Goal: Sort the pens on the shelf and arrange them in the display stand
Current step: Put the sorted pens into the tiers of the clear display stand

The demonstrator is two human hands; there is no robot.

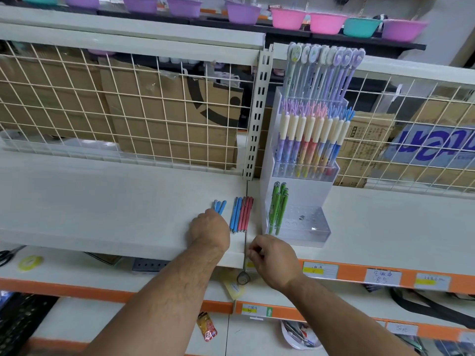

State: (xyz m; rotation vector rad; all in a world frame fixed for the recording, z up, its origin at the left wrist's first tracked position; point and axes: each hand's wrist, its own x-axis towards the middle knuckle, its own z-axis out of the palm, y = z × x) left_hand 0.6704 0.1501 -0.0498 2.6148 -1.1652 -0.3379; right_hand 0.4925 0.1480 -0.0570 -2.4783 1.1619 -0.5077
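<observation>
You see blue pens point(235, 214) and pink pens point(246, 214) on your white shelf point(102, 196). Green pens point(277, 209) fill the clear display stand point(311, 228), with cream-capped pastel purple, peach and blue patterned pens point(308, 140) above. The price strip point(354, 274) is orange.

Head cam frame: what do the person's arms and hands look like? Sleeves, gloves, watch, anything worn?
The left forearm and right forearm are bare down to the frame's bottom edge; no sleeve shows. The left hand and right hand wear no gloves. There is no watch or band at either wrist. No ring shows, though the left hand's fingers are mostly hidden.
</observation>
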